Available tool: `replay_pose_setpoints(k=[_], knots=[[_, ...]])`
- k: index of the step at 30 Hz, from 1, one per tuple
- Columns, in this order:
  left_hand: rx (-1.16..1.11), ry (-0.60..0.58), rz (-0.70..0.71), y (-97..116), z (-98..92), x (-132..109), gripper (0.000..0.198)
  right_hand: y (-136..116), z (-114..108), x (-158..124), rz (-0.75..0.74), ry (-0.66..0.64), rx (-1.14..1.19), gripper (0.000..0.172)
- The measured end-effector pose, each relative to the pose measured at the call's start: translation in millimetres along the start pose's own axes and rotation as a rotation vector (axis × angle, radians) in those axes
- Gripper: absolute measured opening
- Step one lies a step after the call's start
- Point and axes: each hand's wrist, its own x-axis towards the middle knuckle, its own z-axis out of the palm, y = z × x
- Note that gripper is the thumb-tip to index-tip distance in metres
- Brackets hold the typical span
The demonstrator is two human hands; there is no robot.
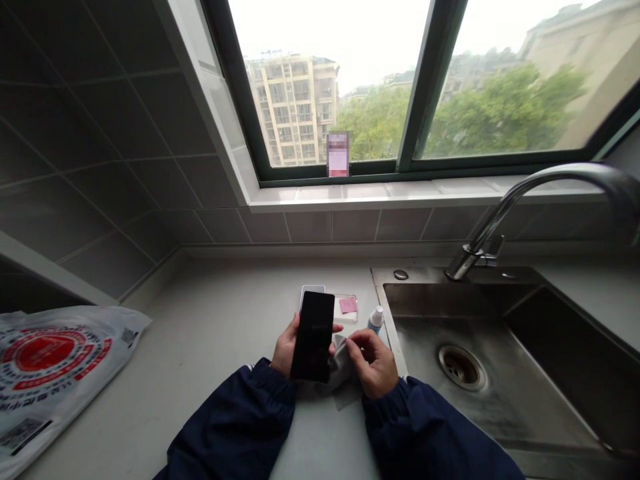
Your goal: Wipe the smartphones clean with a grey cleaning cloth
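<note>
A black phone is held upright in my left hand, its dark face toward me and my fingers around its edges. My right hand pinches a thin grey cloth just right of the phone; the cloth hangs below and partly behind it. Behind the phone, a clear case with a pink slip lies on the counter. A pale-edged flat item is mostly hidden by the phone. Beyond my right hand, a small bottle with a white cap stands beside the sink.
At right is a steel sink with a curved faucet. A white plastic bag with red print lies on the counter at left. A small pink item stands on the sill by the window.
</note>
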Motion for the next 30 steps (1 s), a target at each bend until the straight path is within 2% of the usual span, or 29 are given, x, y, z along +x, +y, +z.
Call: replay_pose_setpoints(k=[7,10,19,24,27,30], knots=[[-0.046,-0.025,0.089,2,-3.0,-3,0.087,5,7,-4,0.061,-0.085,0.049,0.042],[-0.048,-0.024,0.129,3,-2.1,-5,0.086,4,9,-5,0.072,-0.136,0.074,0.041],[-0.047,0.036,0.113,-8,0.5,-2,0.086,-6,-7,13,0.112,-0.203,0.186,0.038],[-0.119,0.097,0.147,-9,3.1,2,0.077,-39,-2,27,0.071,-0.17,0.179,0.03],[-0.141,0.177,0.181,-10,3.1,3,0.069,-68,7,45,-0.003,-0.042,0.153,0.025],[-0.098,0.254,0.155,-11,2.4,3,0.071,-89,15,60,-0.124,0.084,0.136,0.019]])
